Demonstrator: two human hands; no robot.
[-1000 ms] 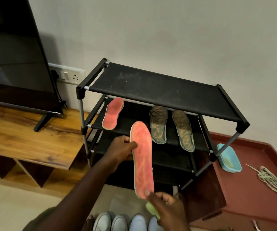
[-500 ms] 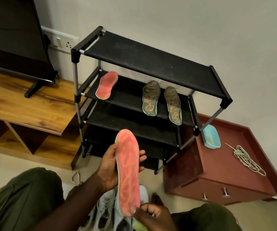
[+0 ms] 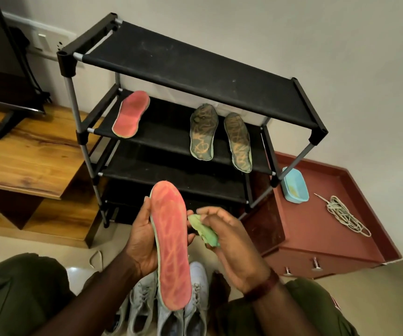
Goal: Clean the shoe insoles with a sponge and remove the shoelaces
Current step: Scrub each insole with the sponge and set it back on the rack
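Pink insole (image 3: 173, 246) was held toe end up in the left hand (image 3: 142, 241), thumb on its left edge, fingers curled round the back with the tips showing at the right edge. The right hand (image 3: 232, 248) pinched a green sponge (image 3: 204, 230) between thumb and curled fingers, just beside the insole's right edge; could not tell if they touched. Grey shoes (image 3: 144, 299) with laces in sat on the floor under the insole, between the knees. A black shoe rack (image 3: 195, 66) stood behind. Its second shelf carried another pink insole (image 3: 130, 114) at left and two dark patterned insoles (image 3: 202, 132) side by side at right. A red-brown cabinet (image 3: 329, 238) right of the rack held a light blue tub (image 3: 295, 189) and a loose coil of pale shoelaces (image 3: 346, 215), apart from each other. A wooden TV unit (image 3: 25, 161) was left of the rack.
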